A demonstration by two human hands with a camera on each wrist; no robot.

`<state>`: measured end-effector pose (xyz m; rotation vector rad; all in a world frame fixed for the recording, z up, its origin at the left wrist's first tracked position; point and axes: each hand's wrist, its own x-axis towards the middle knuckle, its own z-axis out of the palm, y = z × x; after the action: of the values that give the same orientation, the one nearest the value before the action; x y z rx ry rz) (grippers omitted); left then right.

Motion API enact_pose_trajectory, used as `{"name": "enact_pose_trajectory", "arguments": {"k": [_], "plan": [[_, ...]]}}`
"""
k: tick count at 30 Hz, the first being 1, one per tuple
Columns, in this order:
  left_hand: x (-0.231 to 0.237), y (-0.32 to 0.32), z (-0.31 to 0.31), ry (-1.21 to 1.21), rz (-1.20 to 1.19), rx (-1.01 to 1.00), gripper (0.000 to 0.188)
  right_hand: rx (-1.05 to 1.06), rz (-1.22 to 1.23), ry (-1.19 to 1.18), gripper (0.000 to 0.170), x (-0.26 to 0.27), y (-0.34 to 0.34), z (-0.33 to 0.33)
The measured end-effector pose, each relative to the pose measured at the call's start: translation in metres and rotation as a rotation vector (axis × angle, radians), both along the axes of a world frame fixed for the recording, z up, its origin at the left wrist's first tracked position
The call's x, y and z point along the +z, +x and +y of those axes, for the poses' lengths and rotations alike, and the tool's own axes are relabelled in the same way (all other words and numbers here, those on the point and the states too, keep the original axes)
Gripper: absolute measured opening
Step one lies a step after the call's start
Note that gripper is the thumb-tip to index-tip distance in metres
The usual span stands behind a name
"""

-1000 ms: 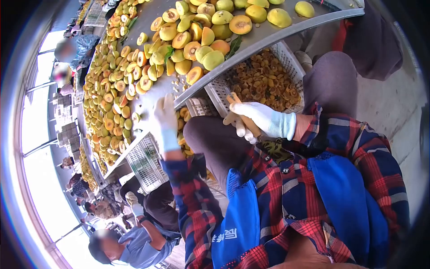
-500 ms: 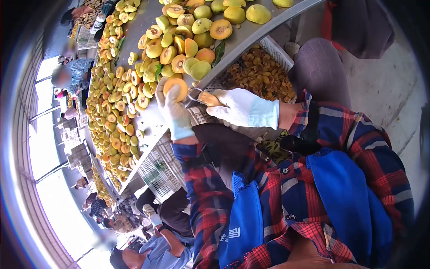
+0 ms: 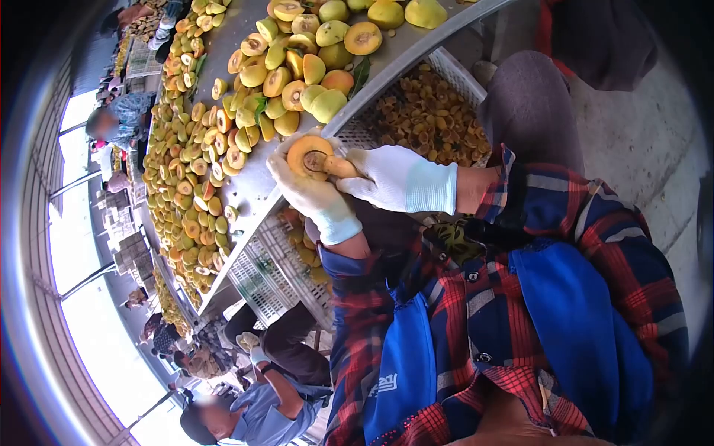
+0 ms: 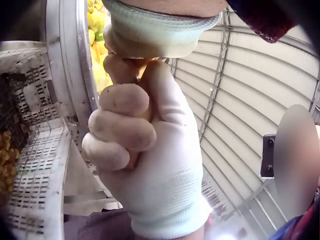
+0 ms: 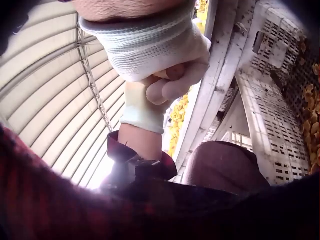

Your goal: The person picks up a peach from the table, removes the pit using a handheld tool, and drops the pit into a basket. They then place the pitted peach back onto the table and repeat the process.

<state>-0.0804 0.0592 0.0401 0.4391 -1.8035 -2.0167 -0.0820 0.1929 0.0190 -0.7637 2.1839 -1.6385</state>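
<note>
In the head view my gloved left hand (image 3: 316,199) holds a yellow peach half (image 3: 300,152), cut face up, over the edge of the metal table. My gloved right hand (image 3: 394,177) grips the wooden handle (image 3: 342,167) of a pitting tool. The tool's working end is at the brown middle of the peach half, its metal loop hidden there. The left wrist view shows the right hand's fingers (image 4: 120,127) curled tightly round the handle. From the right wrist, the handle's butt (image 5: 175,73) pokes out of that fist.
Heaps of halved peaches (image 3: 197,186) cover the metal table (image 3: 256,167). Below its edge, a white slotted crate (image 3: 457,74) holds brown pit scraps (image 3: 431,115). Another crate (image 3: 264,271) stands to the left, near a seated person in a blue shirt (image 3: 279,416). My knee (image 3: 528,104) is beside the scraps.
My left hand went from the table to in front of me with a peach half. The right hand brought the pitting tool forward, and its loop has now met the fruit's middle.
</note>
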Motion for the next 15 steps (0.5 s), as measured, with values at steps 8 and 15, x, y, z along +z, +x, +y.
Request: {"name": "enact_pose_trajectory", "arguments": {"k": [8,15], "plan": [[0.0,0.005,0.014,-0.089,0.067,0.062,0.056,0.027,0.131,0.221,0.035,0.013,-0.011,0.016],[-0.003,0.008,0.008,0.011,0.082,-0.038,0.044,0.417,-0.712,-0.024,0.041,0.018,-0.018,0.024]]}}
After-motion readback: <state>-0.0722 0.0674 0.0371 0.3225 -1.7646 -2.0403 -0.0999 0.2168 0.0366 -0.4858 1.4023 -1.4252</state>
